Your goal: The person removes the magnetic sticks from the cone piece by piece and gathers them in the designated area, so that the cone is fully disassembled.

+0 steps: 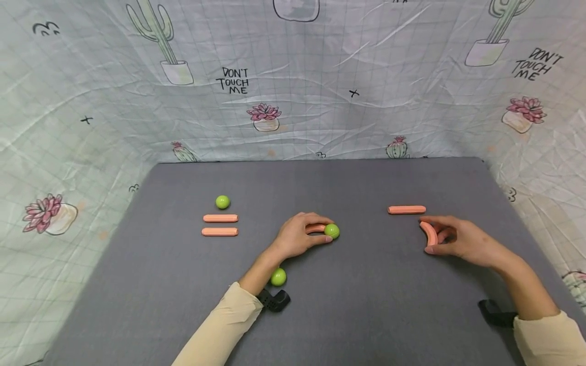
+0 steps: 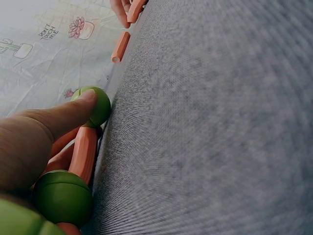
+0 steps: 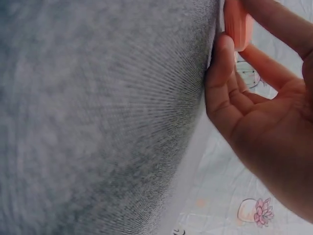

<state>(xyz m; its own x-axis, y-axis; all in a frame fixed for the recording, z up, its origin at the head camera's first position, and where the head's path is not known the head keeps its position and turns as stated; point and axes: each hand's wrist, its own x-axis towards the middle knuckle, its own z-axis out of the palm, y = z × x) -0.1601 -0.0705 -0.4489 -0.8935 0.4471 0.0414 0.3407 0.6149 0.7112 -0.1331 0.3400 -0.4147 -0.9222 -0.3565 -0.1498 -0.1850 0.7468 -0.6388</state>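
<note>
My left hand (image 1: 295, 238) pinches a glossy green ball (image 1: 331, 231) between thumb and fingers, low over the grey table. A curved orange stick (image 2: 84, 152) meets that ball and runs back to a second green ball (image 2: 63, 197), mostly under the hand in the head view. More orange and another green ball (image 2: 18, 220) follow behind it in the left wrist view. Over on the right, my right hand (image 1: 473, 243) holds a separate curved orange stick (image 1: 429, 234) by its ends, thumb at the near end. One straight orange stick (image 1: 406, 209) lies just beyond it.
Two straight orange sticks, a far one (image 1: 221, 218) and a near one (image 1: 220, 232), lie parallel at the left with a loose green ball (image 1: 223, 202) behind them. Beside my left wrist sits a green ball (image 1: 278, 277). A printed cloth (image 1: 311, 86) hangs behind the table (image 1: 366, 315).
</note>
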